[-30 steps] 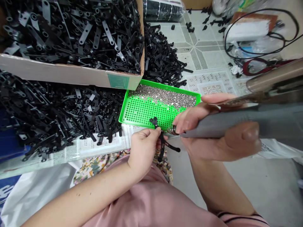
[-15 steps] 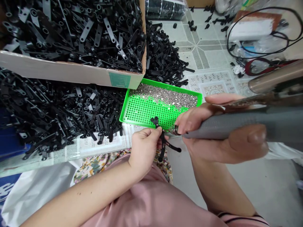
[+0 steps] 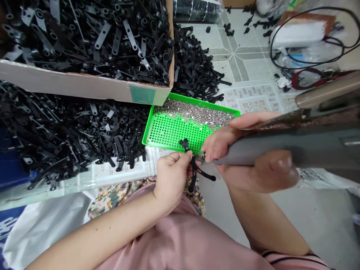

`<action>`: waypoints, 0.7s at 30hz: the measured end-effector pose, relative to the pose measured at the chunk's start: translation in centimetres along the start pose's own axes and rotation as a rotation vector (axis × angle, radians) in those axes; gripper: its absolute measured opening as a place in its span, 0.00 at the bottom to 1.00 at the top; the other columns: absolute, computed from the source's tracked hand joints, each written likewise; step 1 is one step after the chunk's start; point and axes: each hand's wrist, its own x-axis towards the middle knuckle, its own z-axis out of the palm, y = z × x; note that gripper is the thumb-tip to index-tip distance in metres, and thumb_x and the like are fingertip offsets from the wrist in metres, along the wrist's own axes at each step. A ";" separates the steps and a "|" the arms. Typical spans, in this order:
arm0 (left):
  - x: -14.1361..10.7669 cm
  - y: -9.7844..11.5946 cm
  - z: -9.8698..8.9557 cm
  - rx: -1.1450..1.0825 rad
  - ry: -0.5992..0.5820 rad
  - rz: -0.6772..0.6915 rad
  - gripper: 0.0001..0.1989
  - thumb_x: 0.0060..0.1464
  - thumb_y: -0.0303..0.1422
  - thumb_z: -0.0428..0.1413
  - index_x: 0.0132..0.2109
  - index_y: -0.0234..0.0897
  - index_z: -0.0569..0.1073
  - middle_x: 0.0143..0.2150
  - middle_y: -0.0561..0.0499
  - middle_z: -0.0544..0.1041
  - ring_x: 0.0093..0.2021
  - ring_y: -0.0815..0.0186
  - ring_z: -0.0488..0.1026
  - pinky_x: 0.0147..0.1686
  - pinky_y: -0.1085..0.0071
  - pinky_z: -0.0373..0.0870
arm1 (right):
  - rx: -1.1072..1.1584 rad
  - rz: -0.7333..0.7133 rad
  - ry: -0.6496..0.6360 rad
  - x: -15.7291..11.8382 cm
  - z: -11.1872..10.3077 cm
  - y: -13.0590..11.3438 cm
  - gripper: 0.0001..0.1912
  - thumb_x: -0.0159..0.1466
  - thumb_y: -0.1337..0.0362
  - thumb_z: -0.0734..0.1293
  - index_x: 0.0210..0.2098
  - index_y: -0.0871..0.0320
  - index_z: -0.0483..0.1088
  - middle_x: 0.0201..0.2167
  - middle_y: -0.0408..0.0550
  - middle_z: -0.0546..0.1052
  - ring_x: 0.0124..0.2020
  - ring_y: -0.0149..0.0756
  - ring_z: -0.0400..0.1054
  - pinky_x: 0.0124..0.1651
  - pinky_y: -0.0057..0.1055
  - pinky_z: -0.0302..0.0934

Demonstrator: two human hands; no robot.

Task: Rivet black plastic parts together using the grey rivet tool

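Between thumb and fingers, my left hand pinches a black plastic bracket with several slim arms. The bracket is at the near edge of a green perforated tray. My right hand is wrapped round a grey electric screwdriver, which lies sideways and points left. Its metal tip is right beside the bracket; whether they touch I cannot tell. Small silvery screws are heaped along the tray's far side.
A cardboard box full of black plastic parts stands at the back left. More loose black parts are piled around it on the table. At the back right lie a black cable and red-handled scissors.
My right hand and the screwdriver have shifted left, bringing the tip closer to the bracket. The left hand and bracket have stayed almost still.
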 end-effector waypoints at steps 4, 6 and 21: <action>0.2 0.0 -0.3 0.015 -0.032 -0.009 0.16 0.48 0.39 0.57 0.19 0.34 0.70 0.16 0.54 0.68 0.18 0.73 0.58 0.20 0.75 0.56 | 0.090 -0.061 -0.101 0.4 -0.3 0.0 0.17 0.57 0.49 0.66 0.39 0.53 0.71 0.18 0.41 0.73 0.16 0.36 0.66 0.22 0.37 0.64; 0.2 0.2 -0.5 0.039 -0.064 -0.048 0.16 0.48 0.41 0.58 0.21 0.33 0.71 0.19 0.52 0.71 0.19 0.73 0.61 0.20 0.75 0.57 | 0.134 -0.189 0.026 1.2 -1.1 0.3 0.17 0.58 0.51 0.64 0.39 0.57 0.71 0.16 0.40 0.71 0.13 0.34 0.63 0.18 0.35 0.62; 0.0 1.4 -1.4 0.150 -0.177 -0.111 0.07 0.49 0.32 0.57 0.27 0.33 0.73 0.26 0.51 0.76 0.22 0.73 0.59 0.23 0.77 0.55 | 0.026 -0.264 0.464 3.4 -5.3 5.0 0.09 0.58 0.57 0.62 0.33 0.53 0.70 0.12 0.36 0.66 0.10 0.30 0.58 0.14 0.30 0.56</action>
